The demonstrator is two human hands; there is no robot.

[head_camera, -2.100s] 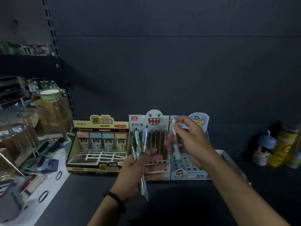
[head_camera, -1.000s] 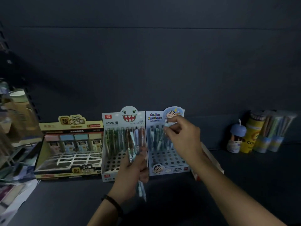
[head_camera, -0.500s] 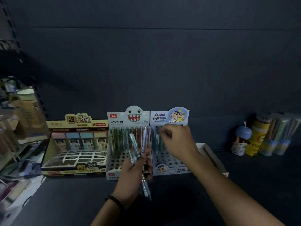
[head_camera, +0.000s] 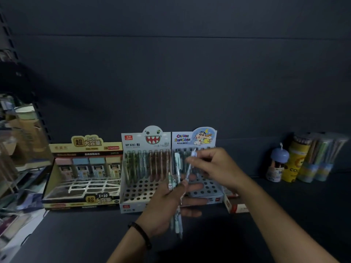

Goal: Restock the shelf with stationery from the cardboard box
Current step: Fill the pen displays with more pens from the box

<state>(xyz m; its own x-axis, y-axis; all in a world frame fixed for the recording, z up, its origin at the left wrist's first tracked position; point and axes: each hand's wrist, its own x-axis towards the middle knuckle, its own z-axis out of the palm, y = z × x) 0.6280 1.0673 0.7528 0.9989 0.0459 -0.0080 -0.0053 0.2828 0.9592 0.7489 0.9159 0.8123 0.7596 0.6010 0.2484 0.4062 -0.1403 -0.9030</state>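
The right hand pinches one pen just before the cartoon display box. The left hand grips spare pens below it (loosely fanned). Missing a hole might topple the neighbouring pens.

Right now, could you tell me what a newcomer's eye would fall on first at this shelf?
The hands draw the eye mid-frame: the left hand grips a bunch of pens, while the right hand pinches one pen just above them. Behind, three bright boxes stand in a row on the dark shelf: a yellow box at left, a monster box in the middle and a cartoon box to its right.
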